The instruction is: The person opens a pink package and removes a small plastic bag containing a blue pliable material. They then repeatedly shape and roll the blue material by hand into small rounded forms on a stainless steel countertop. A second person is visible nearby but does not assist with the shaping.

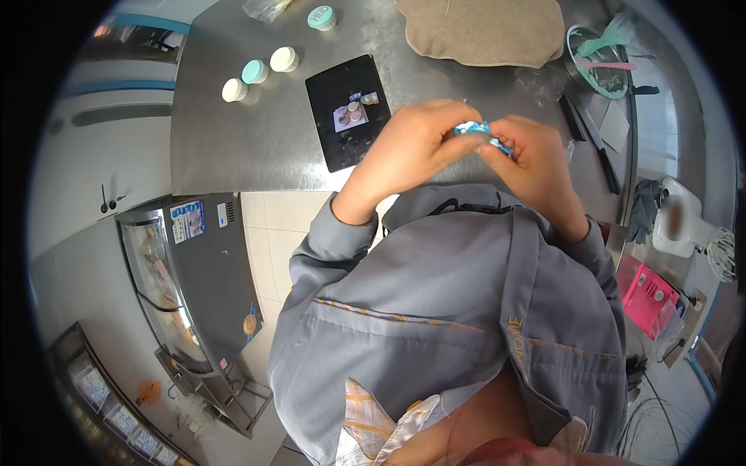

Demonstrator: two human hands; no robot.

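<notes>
Near the front edge of a stainless steel table (233,151), my left hand (422,140) and my right hand (527,157) meet and grip a small crumpled blue and white wrapper (472,127) between their fingertips. What the wrapper holds, if anything, is hidden. Left of my left hand lies a black tablet (329,148) with a picture of cakes on its screen. Beyond it to the left stand several small cups, among them a teal-topped cup (254,71) and a white-topped cup (284,59).
A metal bowl (606,87) with mint cream and a pink spatula (609,65) stands at the back right. Below it lie a long knife (606,166) and a white scraper (615,127). A brown cloth (486,32) lies at the back; a white mixer (676,218) is at right.
</notes>
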